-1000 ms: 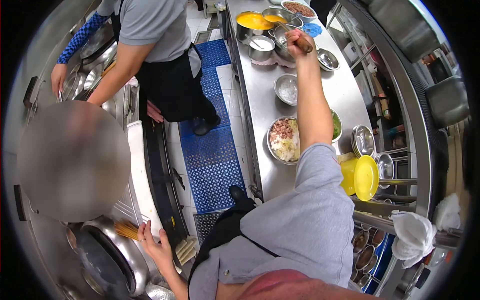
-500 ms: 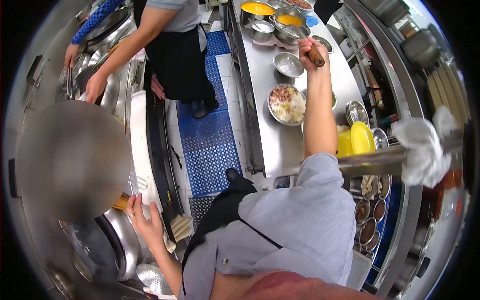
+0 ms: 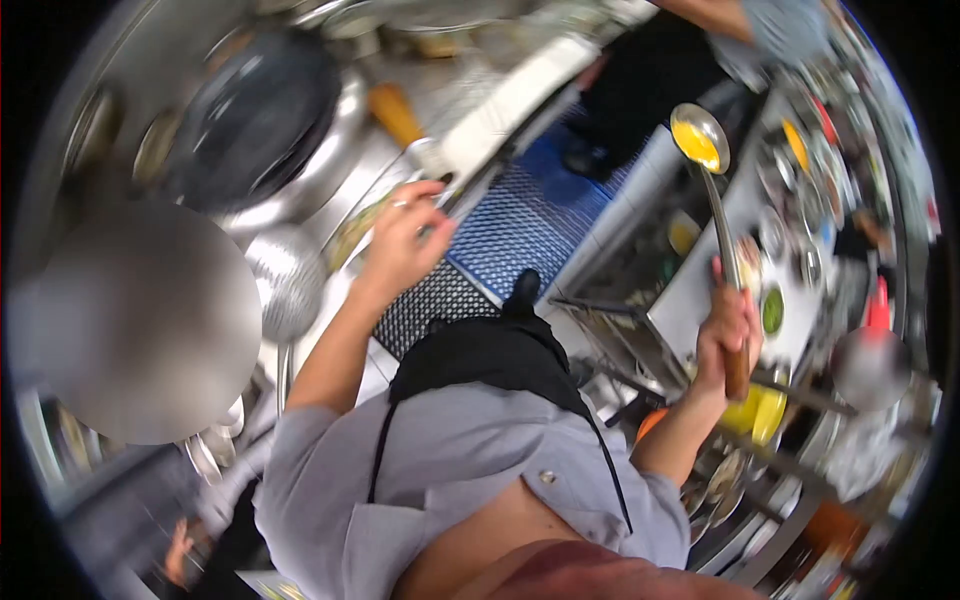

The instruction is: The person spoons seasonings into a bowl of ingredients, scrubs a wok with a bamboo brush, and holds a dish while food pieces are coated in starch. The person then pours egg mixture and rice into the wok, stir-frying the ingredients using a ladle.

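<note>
My right hand (image 3: 728,335) is wrapped round the wooden handle of a ladle (image 3: 724,225). The ladle points up and away from me, with yellow liquid (image 3: 695,146) like beaten egg in its bowl, above the gap between the two counters. On the other side, my left hand (image 3: 405,240) hovers by the stove counter's edge, fingers bent and thumb apart; nothing plainly shows in it. Near it lie a blurred tan tool (image 3: 396,113) and a perforated skimmer (image 3: 287,285). Beyond the skimmer sits a dark wok (image 3: 262,120).
A steel worktable (image 3: 690,300) with bowls and a green-filled dish (image 3: 772,310) stands on the right. A co-worker in a black apron (image 3: 650,80) is ahead. Blue perforated matting (image 3: 530,225) covers the aisle floor. Yellow containers (image 3: 768,415) sit by my right forearm.
My view has turned toward the stove side. My right hand has come back from the bowls on the worktable, bringing the ladle with yellow liquid. My left hand has moved from the bamboo sticks.
</note>
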Tool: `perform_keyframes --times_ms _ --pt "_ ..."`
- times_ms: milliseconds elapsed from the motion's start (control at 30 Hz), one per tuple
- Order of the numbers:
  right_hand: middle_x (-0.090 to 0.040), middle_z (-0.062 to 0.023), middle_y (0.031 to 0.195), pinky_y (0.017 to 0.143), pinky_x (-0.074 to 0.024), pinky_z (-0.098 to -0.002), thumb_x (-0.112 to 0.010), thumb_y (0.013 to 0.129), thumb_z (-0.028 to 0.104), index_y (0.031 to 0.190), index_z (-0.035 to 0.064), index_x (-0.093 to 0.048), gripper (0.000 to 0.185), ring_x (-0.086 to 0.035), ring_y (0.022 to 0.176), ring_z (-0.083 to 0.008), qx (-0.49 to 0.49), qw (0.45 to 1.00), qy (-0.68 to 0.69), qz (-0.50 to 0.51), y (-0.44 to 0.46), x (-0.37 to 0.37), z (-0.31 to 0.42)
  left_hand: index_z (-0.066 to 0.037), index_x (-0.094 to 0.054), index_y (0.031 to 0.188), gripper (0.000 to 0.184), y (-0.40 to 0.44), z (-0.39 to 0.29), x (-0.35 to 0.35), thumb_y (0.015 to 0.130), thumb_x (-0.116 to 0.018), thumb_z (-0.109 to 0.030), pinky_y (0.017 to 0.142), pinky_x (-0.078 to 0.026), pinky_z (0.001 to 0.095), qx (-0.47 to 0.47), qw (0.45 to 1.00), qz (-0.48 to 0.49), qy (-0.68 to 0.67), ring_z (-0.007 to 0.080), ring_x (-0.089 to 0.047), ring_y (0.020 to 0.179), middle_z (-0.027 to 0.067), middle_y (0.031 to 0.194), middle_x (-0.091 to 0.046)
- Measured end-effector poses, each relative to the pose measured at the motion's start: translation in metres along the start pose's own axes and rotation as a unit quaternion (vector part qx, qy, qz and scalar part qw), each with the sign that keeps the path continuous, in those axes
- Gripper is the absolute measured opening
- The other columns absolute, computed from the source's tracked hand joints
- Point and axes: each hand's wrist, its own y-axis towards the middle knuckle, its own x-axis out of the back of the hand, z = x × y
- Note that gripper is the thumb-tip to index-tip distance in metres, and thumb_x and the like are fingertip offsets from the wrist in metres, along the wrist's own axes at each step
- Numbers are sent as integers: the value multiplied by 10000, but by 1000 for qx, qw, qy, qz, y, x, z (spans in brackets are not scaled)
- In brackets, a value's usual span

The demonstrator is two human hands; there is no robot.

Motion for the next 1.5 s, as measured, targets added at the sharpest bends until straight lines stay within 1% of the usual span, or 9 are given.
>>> perform_keyframes --times_ms 333,600,700,867,967,1067,1133,1267,1500 --pt "-422 -73 810 406 -407 -247 -333 999 142 1435 -92 -108 543 -444 531 -94 -366 926 17 86 113 -16 -160 -3 -601 716 242 -91 -9 29 798 -685 -214 739 -491 380 123 990 -61 -27 318 -628 839 142 938 -642" --pt "-480 -53 824 462 -427 -234 -422 983 140 1306 -130 -334 430 -473 578 -96 -582 799 -78 125 299 25 -303 -22 -656 983 468 -156 36 -17 901 -516 -461 832 -477 404 400 906 103 -96 346 -627 957 195 1003 -656" --pt "-518 -5 749 448 -416 -197 -519 943 160 1091 -56 -500 262 -477 548 -70 -582 762 -264 105 340 27 -349 -59 -589 1182 553 -171 92 -77 939 -409 -522 939 -424 404 439 880 154 -103 343 -561 1113 191 1195 -592" --pt "-567 -18 645 376 -390 -235 -583 875 119 803 62 -558 94 -494 444 -89 -377 665 -625 161 346 18 -384 39 -473 1283 669 -118 157 -192 902 -468 -510 1050 -355 417 381 911 155 -22 386 -444 1252 271 1337 -463" --pt "-577 -43 654 383 -445 -283 -593 855 53 868 39 -583 22 -538 463 -122 -353 614 -670 222 349 14 -375 60 -441 1304 686 -73 193 -241 887 -515 -479 1070 -337 416 344 931 123 -3 384 -409 1286 296 1365 -417" --pt "-578 -57 696 374 -436 -264 -554 873 19 1342 69 -432 487 -514 449 -124 -357 634 -635 258 326 22 -353 79 -477 1236 643 -33 228 -264 863 -563 -437 999 -408 431 407 893 179 -65 379 -510 1187 278 1245 -529" --pt "-553 -52 687 358 -420 -259 -546 878 16 1455 115 -283 642 -503 443 -124 -372 604 -656 259 322 15 -335 75 -479 1237 643 -18 245 -275 859 -567 -438 997 -409 433 437 871 204 -94 378 -513 1183 276 1244 -531" --pt "-532 -42 666 332 -385 -240 -521 890 11 1466 106 -272 635 -477 423 -101 -438 565 -648 263 339 -7 -333 66 -483 1241 645 -6 265 -280 850 -574 -439 993 -411 436 466 846 232 -110 375 -519 1177 271 1242 -536" --pt "-491 -4 643 328 -339 -228 -515 926 110 1319 145 -422 406 -412 411 -74 -481 617 -600 169 332 14 -353 51 -490 1246 648 -14 251 -251 835 -588 -440 987 -415 441 498 821 244 -134 371 -529 1166 263 1238 -544"
